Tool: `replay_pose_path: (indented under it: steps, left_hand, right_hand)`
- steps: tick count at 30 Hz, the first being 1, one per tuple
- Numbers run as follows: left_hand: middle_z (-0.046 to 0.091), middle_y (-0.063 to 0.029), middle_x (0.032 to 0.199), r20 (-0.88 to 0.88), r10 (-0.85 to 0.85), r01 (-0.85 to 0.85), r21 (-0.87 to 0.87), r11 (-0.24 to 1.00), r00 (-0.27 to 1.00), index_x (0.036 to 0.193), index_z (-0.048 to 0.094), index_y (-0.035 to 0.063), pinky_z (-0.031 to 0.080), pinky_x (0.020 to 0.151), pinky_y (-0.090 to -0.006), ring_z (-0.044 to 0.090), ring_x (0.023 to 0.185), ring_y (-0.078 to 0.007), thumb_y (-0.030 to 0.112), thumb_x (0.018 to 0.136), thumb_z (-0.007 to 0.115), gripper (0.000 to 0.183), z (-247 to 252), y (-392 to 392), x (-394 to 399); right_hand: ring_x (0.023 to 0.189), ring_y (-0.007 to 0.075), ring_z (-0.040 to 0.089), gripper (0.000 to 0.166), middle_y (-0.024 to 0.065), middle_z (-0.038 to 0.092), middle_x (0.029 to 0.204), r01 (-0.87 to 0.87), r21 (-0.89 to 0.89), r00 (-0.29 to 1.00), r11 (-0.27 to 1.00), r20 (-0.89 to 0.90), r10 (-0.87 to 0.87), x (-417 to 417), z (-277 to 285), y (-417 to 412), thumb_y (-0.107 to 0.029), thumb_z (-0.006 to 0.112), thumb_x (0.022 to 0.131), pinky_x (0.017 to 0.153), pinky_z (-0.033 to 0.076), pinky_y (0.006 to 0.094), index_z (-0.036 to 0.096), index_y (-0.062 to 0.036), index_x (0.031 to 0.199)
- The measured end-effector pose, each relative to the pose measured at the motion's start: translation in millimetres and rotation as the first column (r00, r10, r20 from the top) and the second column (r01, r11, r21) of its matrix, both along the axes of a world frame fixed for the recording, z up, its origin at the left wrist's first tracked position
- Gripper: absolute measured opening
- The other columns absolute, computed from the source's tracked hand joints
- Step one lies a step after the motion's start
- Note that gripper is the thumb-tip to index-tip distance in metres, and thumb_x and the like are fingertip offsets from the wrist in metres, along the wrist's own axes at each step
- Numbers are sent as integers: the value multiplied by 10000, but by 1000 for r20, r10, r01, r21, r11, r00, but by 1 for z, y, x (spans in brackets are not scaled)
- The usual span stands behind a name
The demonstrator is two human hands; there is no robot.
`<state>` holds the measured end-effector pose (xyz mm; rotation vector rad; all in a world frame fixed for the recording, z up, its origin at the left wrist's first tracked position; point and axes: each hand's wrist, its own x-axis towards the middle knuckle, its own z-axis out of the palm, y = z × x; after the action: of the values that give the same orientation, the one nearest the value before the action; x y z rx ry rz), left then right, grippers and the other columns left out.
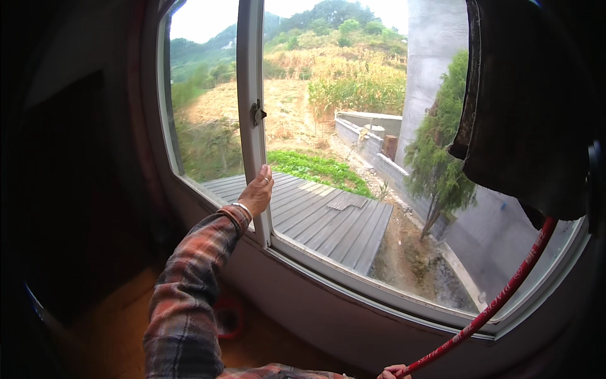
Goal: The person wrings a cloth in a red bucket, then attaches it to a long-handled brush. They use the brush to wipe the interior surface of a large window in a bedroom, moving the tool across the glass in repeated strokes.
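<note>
My left hand [258, 192], with a ring and a bracelet at the wrist, lies flat against the upright frame [250, 142] of a sliding window, below its latch [257, 114]. Its sleeve is plaid. At the bottom edge, my right hand [394, 372] is closed around the lower end of a red pole [492, 308] that bears writing. The pole rises to the upper right, where its far end is hidden by a dark hanging cloth [525, 109].
A pale windowsill track [378, 296] runs below the glass. Outside are a grey corrugated roof [326, 213], a conifer [433, 156] and a block wall [360, 135]. A round red-rimmed object [232, 320] stands low by the wall on the brownish floor [113, 327].
</note>
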<state>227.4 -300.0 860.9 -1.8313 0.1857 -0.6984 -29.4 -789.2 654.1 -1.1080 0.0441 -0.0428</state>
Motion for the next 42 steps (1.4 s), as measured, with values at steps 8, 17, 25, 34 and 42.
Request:
replay_pose_path:
  steps: [8,17,25,34,42]
  left_hand:
    - [551,-148,941,-94,57,-62,-56,997,994,959,644,-23,176,1080,-508,499,1084,-345,456,819,516,515,-10,-11,18]
    - [637,-32,821,-119,483,-482,39,875,867,915,692,133,163,1041,-569,564,840,-244,219,841,505,219,-91,90,104]
    - [460,-50,657,-189,-883,752,-468,465,429,651,486,90,402,509,-319,492,593,-194,105,674,536,57,-36,-309,-23]
    - [527,-137,1047,-125,-992,971,-236,37,8,999,564,-16,313,1035,-451,416,1157,-310,191,784,482,310,-20,-644,-42]
    - [549,-122,1021,328,-911,844,389,370,248,1000,570,20,342,988,-418,495,1042,-256,192,785,479,290,-93,-712,39]
  right_hand:
    - [479,109,465,113,36,488,595,7,-63,1000,998,4,-7,24,3,-8,76,546,737,453,409,233,513,-15,795]
    - [467,71,457,58,1,524,592,54,-141,998,989,-7,-56,8,7,-57,4,607,748,442,374,204,588,-21,796]
    - [517,38,449,50,-41,513,627,44,-46,999,998,-14,-45,6,17,-75,-31,645,777,450,351,195,606,-48,803]
    - [504,27,414,76,-56,501,610,210,-67,973,975,112,-202,-7,-7,-93,-21,647,776,450,324,189,612,-59,833]
    - [479,46,456,95,-36,526,597,234,-79,972,969,9,-234,-28,-14,-120,-18,657,764,424,355,197,633,-55,848]
